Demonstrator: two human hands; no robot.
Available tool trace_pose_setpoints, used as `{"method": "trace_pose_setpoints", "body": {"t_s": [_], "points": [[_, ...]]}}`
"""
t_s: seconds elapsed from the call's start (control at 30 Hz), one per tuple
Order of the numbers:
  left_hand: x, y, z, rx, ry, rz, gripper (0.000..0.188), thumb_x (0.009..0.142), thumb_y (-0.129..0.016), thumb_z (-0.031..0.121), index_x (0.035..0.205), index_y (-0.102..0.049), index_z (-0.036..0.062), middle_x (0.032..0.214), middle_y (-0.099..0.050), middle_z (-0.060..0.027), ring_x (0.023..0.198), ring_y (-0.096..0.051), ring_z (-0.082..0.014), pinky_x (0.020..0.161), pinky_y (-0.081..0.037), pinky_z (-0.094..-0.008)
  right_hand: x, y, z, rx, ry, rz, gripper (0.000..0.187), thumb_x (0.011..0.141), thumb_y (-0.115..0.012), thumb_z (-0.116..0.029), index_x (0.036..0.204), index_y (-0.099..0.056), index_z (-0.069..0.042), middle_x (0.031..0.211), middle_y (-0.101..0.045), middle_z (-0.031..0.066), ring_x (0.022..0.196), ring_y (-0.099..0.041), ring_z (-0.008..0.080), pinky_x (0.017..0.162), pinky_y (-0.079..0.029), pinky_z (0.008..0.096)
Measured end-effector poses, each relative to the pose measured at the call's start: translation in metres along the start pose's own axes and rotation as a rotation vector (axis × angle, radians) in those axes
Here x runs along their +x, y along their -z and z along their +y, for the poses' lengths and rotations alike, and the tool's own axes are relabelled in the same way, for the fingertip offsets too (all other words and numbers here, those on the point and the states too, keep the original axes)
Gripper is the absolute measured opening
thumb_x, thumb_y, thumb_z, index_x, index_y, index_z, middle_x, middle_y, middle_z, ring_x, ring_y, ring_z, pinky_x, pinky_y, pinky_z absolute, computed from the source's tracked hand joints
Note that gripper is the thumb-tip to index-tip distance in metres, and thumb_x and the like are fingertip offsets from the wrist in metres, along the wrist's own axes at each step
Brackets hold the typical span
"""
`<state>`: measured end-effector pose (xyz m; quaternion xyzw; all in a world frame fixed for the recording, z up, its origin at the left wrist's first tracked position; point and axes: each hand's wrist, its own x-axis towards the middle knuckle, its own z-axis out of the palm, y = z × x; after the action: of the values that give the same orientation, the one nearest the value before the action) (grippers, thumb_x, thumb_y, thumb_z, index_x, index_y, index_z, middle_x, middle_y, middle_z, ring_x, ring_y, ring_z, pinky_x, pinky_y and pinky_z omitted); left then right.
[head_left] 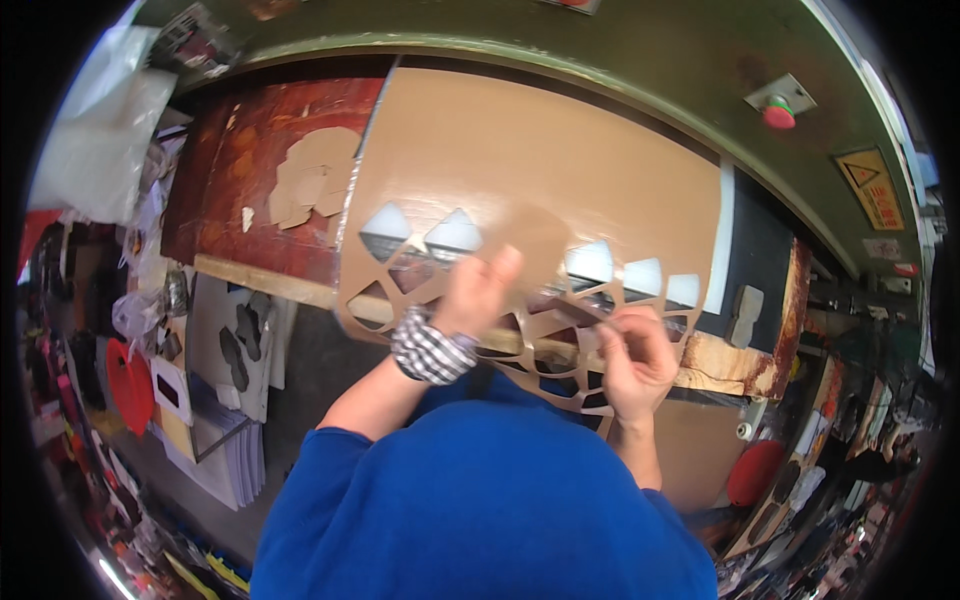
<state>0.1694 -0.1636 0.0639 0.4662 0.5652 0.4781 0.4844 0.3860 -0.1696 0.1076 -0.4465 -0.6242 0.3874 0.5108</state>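
Note:
A wide brown sheet (pixel 480 140) covers the worktable, its near part a lattice of rounded, wedge-like cut-outs that hangs over the front edge. My left hand (pixel 475 295), in a black-and-white checked cuff, is above this lattice with its thumb raised. A brown piece (pixel 530 250), smeared by motion, appears at its fingers; the exact grip is hidden. To the right, my right hand (pixel 637 360) is closed at the lattice's near edge. Thumb and fingers pinch at the end of a thin, dark brown piece (pixel 573 311) seen nearly edge-on.
A green machine beam (pixel 620 65) spans the far side, carrying a red button (pixel 778 113). Brown scraps (pixel 315 180) lie on the red board at left. A grey block (pixel 745 315) rests at right. Stacked white sheets (pixel 225 460) stand low at left, and red round stools flank the table.

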Motion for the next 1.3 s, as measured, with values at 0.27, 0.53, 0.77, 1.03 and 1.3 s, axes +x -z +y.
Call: {"method": "trace_pose_setpoints", "body": {"t_s": [0.27,0.53,0.77,1.03,1.3], "points": [[-0.011,0.042,0.028,-0.407,0.039,-0.279,0.045,0.092,-0.06,0.011,0.132,-0.048,-0.005,0.103,-0.066,-0.0087,0.085,-0.067,-0.0127,0.071,-0.058,-0.0273,0.021,-0.072,0.002,0.065,-0.109,-0.187,0.011,0.084,-0.068,0.008,0.093,-0.062,0.006,0.091,-0.061,0.0084,0.064,-0.059,0.0074,0.058,-0.049,0.02],[0.028,0.17,-0.012,0.278,-0.23,0.508,0.039,0.09,-0.058,0.007,0.127,-0.053,-0.0052,0.107,-0.066,-0.018,0.091,-0.069,-0.0296,0.076,-0.058,-0.0431,0.021,-0.058,0.027,0.112,-0.363,-0.072,0.025,0.09,-0.063,0.003,0.114,-0.061,0.003,0.109,-0.062,0.0094,0.078,-0.062,0.0091,0.065,-0.055,0.0206],[0.044,0.192,-0.051,1.247,-0.11,0.55,0.053,0.087,-0.066,0.023,0.131,-0.051,-0.0031,0.146,-0.036,-0.027,0.138,-0.033,-0.0392,0.117,-0.019,-0.0535,0.005,0.059,0.081,-0.703,-0.166,0.271,0.024,0.091,-0.065,-0.008,0.112,-0.062,0.001,0.101,-0.064,0.0085,0.085,-0.06,0.0133,0.069,-0.049,0.0237],[0.066,0.129,-0.053,1.28,-0.216,0.222,0.06,0.093,-0.058,0.028,0.143,-0.04,-0.0003,0.15,-0.034,-0.0245,0.142,-0.027,-0.0407,0.116,-0.022,-0.0524,-0.032,0.236,0.155,-1.554,-0.474,0.503,0.058,0.092,-0.062,-0.037,0.138,-0.049,-0.004,0.14,-0.043,0.0312,0.128,-0.042,0.0453,0.107,-0.035,0.0501],[0.047,0.111,-0.059,1.229,-0.322,0.229,0.06,0.091,-0.059,0.024,0.141,-0.04,-0.0049,0.148,-0.034,-0.0286,0.141,-0.027,-0.0436,0.115,-0.023,-0.0524,-0.032,0.273,0.188,-1.329,-0.102,0.315,0.067,0.085,-0.072,-0.031,0.138,-0.045,0.001,0.133,-0.051,0.0279,0.126,-0.044,0.0438,0.107,-0.034,0.0486]]}}
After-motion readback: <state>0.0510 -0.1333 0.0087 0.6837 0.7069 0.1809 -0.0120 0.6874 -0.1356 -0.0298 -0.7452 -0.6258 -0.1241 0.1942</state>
